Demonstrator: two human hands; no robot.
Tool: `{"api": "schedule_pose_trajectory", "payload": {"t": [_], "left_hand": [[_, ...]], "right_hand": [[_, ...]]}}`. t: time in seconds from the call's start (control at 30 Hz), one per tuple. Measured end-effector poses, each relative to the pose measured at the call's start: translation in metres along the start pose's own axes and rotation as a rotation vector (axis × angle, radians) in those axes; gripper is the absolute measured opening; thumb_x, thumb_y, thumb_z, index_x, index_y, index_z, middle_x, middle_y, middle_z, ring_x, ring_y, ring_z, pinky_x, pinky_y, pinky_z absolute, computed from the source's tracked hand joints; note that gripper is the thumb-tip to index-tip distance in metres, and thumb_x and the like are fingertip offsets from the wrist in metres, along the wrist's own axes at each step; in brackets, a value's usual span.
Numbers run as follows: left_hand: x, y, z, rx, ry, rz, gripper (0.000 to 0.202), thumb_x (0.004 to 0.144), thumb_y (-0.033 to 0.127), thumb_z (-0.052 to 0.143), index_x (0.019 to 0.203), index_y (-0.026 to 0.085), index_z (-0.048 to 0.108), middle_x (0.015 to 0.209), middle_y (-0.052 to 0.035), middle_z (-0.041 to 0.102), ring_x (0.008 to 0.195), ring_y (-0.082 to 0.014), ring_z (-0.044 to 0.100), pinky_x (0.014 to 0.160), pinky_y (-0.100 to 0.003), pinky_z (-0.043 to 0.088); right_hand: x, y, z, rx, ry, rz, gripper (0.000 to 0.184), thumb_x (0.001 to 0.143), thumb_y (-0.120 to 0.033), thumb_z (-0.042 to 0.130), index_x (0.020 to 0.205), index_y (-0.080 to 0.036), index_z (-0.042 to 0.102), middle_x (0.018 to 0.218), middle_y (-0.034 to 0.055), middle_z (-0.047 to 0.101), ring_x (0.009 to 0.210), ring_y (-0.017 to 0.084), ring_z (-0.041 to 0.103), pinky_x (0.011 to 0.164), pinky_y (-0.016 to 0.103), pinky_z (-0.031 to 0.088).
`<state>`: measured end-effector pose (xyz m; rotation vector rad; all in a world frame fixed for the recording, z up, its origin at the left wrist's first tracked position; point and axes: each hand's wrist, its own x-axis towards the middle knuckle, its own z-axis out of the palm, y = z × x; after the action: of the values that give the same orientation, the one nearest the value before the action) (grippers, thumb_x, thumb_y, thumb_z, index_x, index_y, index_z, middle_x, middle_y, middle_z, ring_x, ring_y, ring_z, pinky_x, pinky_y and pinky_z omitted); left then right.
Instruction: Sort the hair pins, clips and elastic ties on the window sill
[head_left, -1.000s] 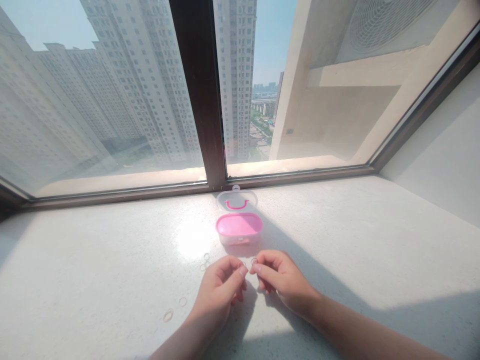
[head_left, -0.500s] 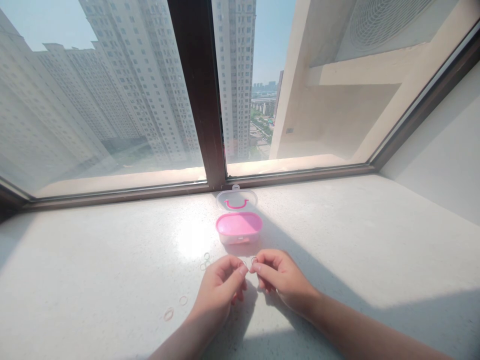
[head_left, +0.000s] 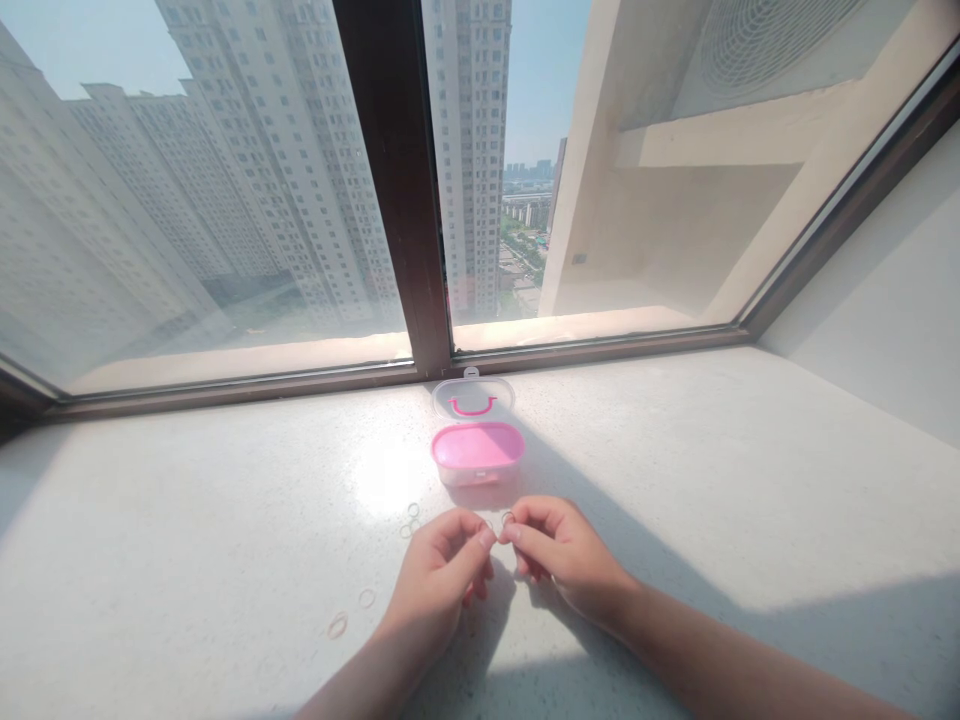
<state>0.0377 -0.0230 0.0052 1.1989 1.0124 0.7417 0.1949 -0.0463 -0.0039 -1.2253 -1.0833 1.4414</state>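
My left hand (head_left: 448, 562) is closed in a pinch, with the edge of a small pale ring (head_left: 490, 525) showing at its thumb and fingertip. Facing it, my right hand (head_left: 561, 548) pinches a small darker ring (head_left: 507, 517). The fingertips of both hands are almost touching, a little above the sill. What the rings are made of is too small to tell. To the left of my left hand lie several thin rings: a greenish cluster (head_left: 409, 525), a pale ring (head_left: 367, 598) and a pinkish ring (head_left: 337, 626).
A pink oval box (head_left: 478, 472) stands just beyond my hands. Its clear lid (head_left: 459, 392) with a pink handle (head_left: 473, 411) lies open behind it, near the window frame (head_left: 431, 362). The speckled white sill (head_left: 187, 520) is partly in shadow; a wall (head_left: 892, 270) bounds it on the right.
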Motion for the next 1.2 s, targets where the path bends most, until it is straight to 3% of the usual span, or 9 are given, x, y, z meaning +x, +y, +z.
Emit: {"api": "schedule_pose_trajectory", "payload": {"t": [1.2], "left_hand": [[-0.0027, 0.0013, 0.0013, -0.016, -0.006, 0.001, 0.03, 0.078, 0.041, 0.065, 0.068, 0.015, 0.056, 0.05, 0.0025, 0.053, 0.042, -0.0084, 0.044, 0.045, -0.021, 0.033]], "right_hand": [[0.0007, 0.0001, 0.0018, 0.004, 0.01, 0.004, 0.022, 0.074, -0.033, 0.064, 0.065, -0.015, 0.056, 0.047, -0.0032, 0.051, 0.042, 0.007, 0.041, 0.043, 0.02, 0.032]]}}
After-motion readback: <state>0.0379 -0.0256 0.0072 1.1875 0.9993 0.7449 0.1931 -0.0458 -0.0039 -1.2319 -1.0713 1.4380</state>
